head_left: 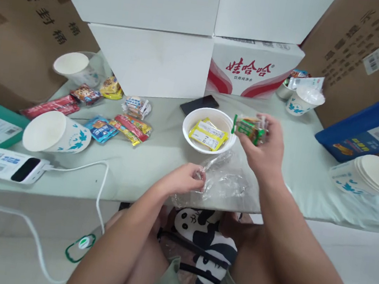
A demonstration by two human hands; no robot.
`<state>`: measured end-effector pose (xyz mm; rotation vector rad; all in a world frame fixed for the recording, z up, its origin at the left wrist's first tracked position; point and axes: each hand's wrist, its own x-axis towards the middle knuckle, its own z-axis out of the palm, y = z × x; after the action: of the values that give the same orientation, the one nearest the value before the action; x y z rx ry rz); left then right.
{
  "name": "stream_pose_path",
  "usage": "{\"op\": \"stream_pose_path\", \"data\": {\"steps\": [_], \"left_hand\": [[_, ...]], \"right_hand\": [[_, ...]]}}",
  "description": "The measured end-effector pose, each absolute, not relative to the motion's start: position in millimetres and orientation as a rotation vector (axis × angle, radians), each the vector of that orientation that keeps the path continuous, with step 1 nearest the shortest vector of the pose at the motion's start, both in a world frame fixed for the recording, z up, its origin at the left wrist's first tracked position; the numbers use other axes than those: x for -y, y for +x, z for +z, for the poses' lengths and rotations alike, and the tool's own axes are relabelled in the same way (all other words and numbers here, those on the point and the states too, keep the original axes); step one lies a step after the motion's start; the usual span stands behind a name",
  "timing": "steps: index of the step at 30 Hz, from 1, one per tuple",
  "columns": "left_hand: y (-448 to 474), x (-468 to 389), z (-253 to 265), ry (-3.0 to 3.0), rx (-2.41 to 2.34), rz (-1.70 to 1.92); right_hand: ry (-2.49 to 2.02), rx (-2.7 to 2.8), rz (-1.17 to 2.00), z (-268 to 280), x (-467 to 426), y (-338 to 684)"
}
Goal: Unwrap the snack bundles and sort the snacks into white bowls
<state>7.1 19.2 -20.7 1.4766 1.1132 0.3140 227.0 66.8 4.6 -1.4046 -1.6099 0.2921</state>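
Observation:
My right hand [264,145] is closed on a green-and-clear snack packet [249,127], held up at the right rim of a white bowl [186,137]. Inside the bowl lie yellow-edged packets [208,134] with white labels. My left hand [188,179] pinches the edge of a crumpled clear plastic bag [227,184], which spreads over the table's front edge below the bowl. Behind the bowl a dark phone [199,105] lies flat, partly hidden by the rim.
Snack packets [130,127] and paper cups [46,130] stand at left, beside a corded white power bank [8,165]. Stacked cups [368,175], a blue bottle [373,124] and a plastic-topped cup [303,101] are at right. White boxes [151,62] wall off the back.

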Motion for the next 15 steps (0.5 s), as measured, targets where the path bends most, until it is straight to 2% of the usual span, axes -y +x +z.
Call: {"op": "stream_pose_path", "data": {"steps": [6, 15], "left_hand": [[2, -19, -26, 1.535, -1.067, 0.258], [-17, -18, -16, 1.566, -1.343, 0.417]], "right_hand": [[-1.475, 1.759, 0.287, 2, -88, 191], [-1.313, 1.949, 0.043, 22, -39, 157]]}}
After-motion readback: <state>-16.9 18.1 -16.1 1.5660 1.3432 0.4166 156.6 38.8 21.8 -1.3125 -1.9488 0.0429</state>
